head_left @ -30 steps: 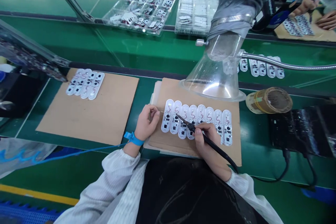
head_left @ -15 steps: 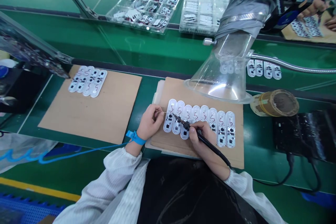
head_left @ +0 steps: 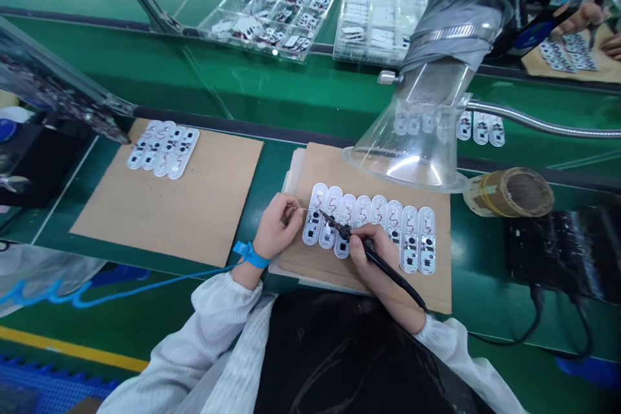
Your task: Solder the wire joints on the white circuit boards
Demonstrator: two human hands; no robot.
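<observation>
My right hand (head_left: pixel 372 250) is closed around the handle of a soldering iron (head_left: pixel 383 265), its tip down at the leftmost white circuit piece (head_left: pixel 312 233). Between the thumb and finger of my left hand (head_left: pixel 279 225) is a thin solder wire (head_left: pixel 301 209), its end close to the iron's tip. Several long white pieces with rounded ends, small boards and red wires lie side by side in a row on a cardboard sheet (head_left: pixel 301 263). My right hand covers the lower ends of some middle ones. A blue wrist strap (head_left: pixel 251 255) with a coiled cord circles my left wrist.
A clear fume hood (head_left: pixel 407 155) hangs just behind the row. To its right are a brown round container (head_left: pixel 509 193) and a black box (head_left: pixel 548 252). More white pieces rest on the left cardboard (head_left: pixel 194 207). Divided trays (head_left: pixel 272 13) stand behind; a co-worker's hand (head_left: pixel 582 18) shows at upper right.
Both hands, the iron and the solder wire stay almost in place. Behind the hood, the line of white pieces has shifted to the left.
</observation>
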